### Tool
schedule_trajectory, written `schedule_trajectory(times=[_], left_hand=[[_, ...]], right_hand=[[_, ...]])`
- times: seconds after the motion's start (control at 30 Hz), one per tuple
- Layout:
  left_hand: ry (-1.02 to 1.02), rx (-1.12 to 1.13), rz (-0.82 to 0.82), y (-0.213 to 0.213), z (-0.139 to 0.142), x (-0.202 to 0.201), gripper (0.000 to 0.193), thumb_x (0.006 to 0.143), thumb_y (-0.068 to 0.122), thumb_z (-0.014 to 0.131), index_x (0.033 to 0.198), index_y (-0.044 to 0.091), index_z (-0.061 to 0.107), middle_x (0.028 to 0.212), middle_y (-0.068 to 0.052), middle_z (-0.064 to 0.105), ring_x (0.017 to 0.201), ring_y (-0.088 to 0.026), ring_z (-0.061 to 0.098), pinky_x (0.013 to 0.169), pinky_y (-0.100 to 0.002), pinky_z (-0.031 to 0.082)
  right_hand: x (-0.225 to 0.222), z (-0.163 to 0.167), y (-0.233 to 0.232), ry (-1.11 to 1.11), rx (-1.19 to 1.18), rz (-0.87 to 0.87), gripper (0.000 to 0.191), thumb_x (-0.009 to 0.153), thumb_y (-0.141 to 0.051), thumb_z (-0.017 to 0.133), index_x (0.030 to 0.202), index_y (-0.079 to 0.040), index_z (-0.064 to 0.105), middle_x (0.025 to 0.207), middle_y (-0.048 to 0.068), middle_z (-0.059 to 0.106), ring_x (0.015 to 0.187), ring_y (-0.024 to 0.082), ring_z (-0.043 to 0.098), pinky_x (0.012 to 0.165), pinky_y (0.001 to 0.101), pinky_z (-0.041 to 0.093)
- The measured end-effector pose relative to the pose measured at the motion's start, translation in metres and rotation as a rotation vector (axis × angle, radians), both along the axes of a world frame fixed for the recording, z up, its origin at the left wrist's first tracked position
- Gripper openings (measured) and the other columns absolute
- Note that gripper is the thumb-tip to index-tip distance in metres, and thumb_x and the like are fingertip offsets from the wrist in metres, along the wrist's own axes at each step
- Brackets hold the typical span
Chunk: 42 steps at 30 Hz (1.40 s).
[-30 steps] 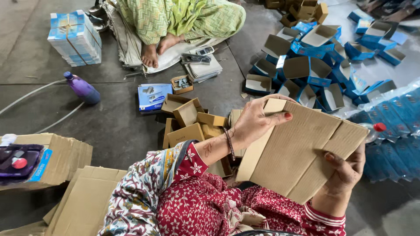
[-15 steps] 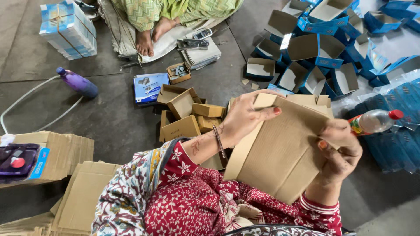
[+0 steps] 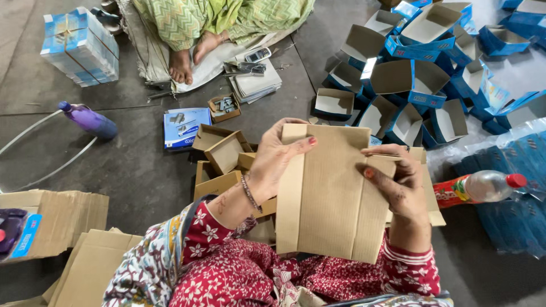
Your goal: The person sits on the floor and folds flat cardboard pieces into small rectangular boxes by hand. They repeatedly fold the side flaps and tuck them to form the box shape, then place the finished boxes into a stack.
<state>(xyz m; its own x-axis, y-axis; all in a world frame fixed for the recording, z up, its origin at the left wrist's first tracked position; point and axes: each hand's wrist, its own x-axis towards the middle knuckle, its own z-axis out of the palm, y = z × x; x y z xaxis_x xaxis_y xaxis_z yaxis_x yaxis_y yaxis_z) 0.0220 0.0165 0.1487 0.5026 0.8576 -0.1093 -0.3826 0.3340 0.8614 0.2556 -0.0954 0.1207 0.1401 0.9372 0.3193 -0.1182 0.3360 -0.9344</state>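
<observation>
Flat brown card point(image 3: 333, 193) held up over the lap, both side flaps folded in. Left hand point(image 3: 278, 162) grips the left flap, thumb across the top corner, fingers hidden behind the card. Right hand point(image 3: 398, 185) clamps the right flap, fingers curled over its edge, thumb pressed on the face. To fold well: keep thumbs on the crease lines, press flaps square so the edges meet evenly, don't let the card bow. Just beyond the card: small brown trays point(image 3: 224, 150) on the floor; past those a blue packet point(image 3: 185, 128) and a small box of staples point(image 3: 223, 107). Right: plastic bottle point(image 3: 483, 187), blue boxes point(image 3: 409, 79) piled open. Left: purple bottle point(image 3: 88, 119), flat card stack point(image 3: 62, 213). Seated person's feet point(image 3: 190, 57) at top. Card's underside and any lower flaps hidden; what lies under the card can't be made out.
</observation>
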Motion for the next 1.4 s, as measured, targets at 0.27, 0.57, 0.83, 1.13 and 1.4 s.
schedule_trajectory(times=[0.27,0.57,0.83,1.13,1.4], left_hand=[[-0.054,-0.073,0.037,0.004,-0.025,0.004,0.028,0.091,0.001,0.071,0.118,0.002,0.061,0.105,-0.008,0.071,0.089,-0.014,0.07,0.076,-0.029,0.062],[-0.124,-0.01,-0.021,0.014,-0.078,0.022,0.021,0.085,-0.014,0.062,0.085,0.004,0.074,0.128,-0.002,0.074,0.108,-0.013,0.069,0.093,-0.028,0.058],[0.03,0.042,-0.012,0.022,-0.109,0.018,0.024,0.085,-0.017,0.056,0.084,0.004,0.067,0.101,-0.012,0.078,0.097,-0.017,0.072,0.09,-0.031,0.059],[-0.033,-0.125,-0.029,0.019,-0.083,0.036,0.059,0.1,0.021,0.055,0.156,0.015,0.038,0.139,-0.009,0.062,0.126,-0.018,0.061,0.103,-0.031,0.054],[0.37,0.466,-0.4,-0.005,-0.122,0.038,0.037,0.106,0.025,0.062,0.139,0.009,0.06,0.129,-0.012,0.072,0.124,-0.022,0.068,0.11,-0.034,0.056]], right_hand=[[-0.006,-0.052,0.018,0.362,-0.233,-0.164,0.028,0.086,0.003,0.067,0.114,-0.001,0.069,0.107,0.006,0.071,0.096,0.014,0.068,0.088,0.0274,0.056],[0.0,-0.093,0.031,0.514,-0.455,-0.181,0.032,0.079,-0.001,0.065,0.111,-0.004,0.066,0.105,0.009,0.071,0.094,0.02,0.071,0.086,0.0332,0.059],[0.013,-0.131,0.024,0.361,-0.354,-0.063,0.023,0.086,-0.003,0.064,0.109,-0.003,0.063,0.108,0.006,0.065,0.099,0.014,0.06,0.091,0.0257,0.049],[0.039,-0.094,0.027,0.783,-0.264,-0.409,0.041,0.084,-0.013,0.063,0.126,-0.014,0.062,0.121,0.003,0.07,0.116,0.02,0.064,0.098,0.0356,0.055],[0.017,-0.147,0.035,0.834,-0.262,-0.234,0.018,0.105,-0.001,0.069,0.12,0.002,0.059,0.112,0.012,0.064,0.089,0.02,0.057,0.077,0.0351,0.055]])
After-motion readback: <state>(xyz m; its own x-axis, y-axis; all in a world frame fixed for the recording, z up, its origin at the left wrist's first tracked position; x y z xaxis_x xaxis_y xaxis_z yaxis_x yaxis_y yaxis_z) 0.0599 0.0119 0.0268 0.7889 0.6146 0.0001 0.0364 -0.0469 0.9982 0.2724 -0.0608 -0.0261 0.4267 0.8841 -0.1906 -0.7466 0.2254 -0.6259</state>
